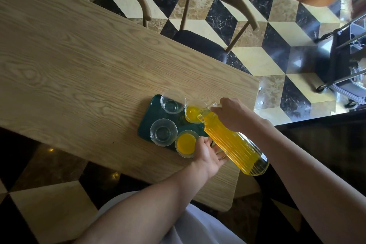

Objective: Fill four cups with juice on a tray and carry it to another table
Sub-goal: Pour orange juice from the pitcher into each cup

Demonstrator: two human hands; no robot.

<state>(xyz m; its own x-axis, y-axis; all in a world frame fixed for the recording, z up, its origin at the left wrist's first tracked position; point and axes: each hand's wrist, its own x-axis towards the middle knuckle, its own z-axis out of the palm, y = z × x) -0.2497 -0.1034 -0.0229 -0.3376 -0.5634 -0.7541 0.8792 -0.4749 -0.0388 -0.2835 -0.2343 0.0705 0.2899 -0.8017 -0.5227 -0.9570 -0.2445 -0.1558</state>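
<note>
My right hand (230, 113) grips the handle of a ribbed glass pitcher (235, 144), tipped over the second of four cups (193, 114) on a dark green tray (150, 117) near the wooden table's (79, 65) corner; my left hand (208, 154), fingers nearly straight, props the pitcher's underside. The pitcher is heavy with orange juice (a steeper tilt could flood the small cup). Two cups (163, 131) stand empty.

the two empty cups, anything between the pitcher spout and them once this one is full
Nothing visible does. The pitcher is tipped over the far right cup; both empty cups sit open-topped to its left on the green tray.
</note>
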